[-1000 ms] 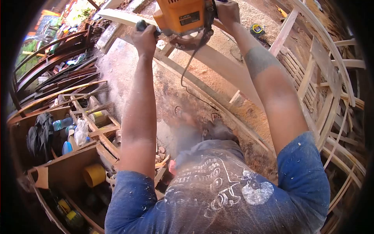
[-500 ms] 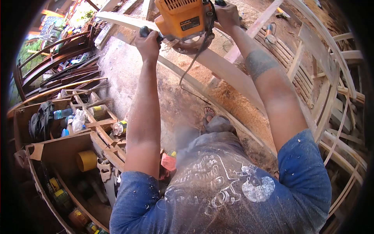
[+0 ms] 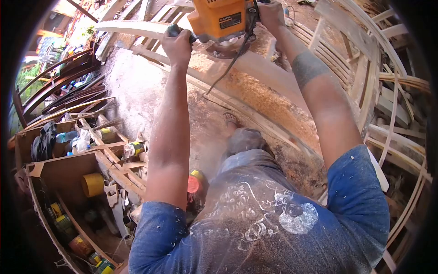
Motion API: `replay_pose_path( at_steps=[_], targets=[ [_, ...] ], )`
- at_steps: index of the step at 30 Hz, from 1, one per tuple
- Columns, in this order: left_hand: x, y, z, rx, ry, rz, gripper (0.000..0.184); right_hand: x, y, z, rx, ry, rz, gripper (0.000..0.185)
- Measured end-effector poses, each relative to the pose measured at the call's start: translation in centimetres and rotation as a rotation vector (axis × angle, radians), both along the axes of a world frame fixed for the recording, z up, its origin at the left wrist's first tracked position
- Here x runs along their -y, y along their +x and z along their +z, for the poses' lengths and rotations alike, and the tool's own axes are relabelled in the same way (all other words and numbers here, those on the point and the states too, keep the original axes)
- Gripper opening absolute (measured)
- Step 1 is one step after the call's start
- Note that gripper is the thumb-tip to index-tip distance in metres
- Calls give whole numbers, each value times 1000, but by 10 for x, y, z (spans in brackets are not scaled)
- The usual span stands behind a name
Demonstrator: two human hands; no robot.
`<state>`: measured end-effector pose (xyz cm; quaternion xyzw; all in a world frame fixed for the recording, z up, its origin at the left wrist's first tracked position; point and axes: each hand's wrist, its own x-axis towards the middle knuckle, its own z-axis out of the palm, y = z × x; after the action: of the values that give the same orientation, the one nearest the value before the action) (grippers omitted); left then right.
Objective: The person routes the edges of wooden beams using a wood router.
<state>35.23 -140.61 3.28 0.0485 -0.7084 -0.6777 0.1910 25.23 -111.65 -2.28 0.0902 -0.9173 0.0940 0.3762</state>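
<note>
An orange plunge router [image 3: 218,22] with two black side handles sits at the top of the head view, its base on a long pale wooden board [image 3: 267,75]. My left hand [image 3: 178,46] is closed around the left handle, whose rounded end shows above the fist. At the router's other side my right hand [image 3: 272,16] is wrapped about the right handle, which is mostly hidden. A dark power cord [image 3: 223,73] hangs down from the router across the board. The cutting bit is hidden beneath the base.
Sawdust [image 3: 273,98] lies along the wood. At lower left stands a wooden box [image 3: 64,164] holding a yellow cup [image 3: 93,184], a handsaw [image 3: 117,205] and several cans. Curved dark wood pieces [image 3: 64,86] are piled at left, and pale wooden frames [image 3: 369,82] lean at right.
Both hands and the router have shifted slightly right and up in the view, still gripped together. The camera's view of the floor and boards has turned a little.
</note>
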Motion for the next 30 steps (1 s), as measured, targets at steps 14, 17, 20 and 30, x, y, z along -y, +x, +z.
replay_pose_path(
  at_steps=[14,17,20,30],
  targets=[
    [-144,114,-1,-17,-54,-123,12,-129,189,62,270,-1116,99,23],
    [-172,138,3,-8,-23,-147,11,-151,219,65,200,-1098,75,23],
    [-193,155,-1,5,-11,-170,10,-179,236,56,195,-1103,82,23],
    [-280,232,5,15,10,-144,7,-260,316,72,260,-1041,43,25]
  ],
)
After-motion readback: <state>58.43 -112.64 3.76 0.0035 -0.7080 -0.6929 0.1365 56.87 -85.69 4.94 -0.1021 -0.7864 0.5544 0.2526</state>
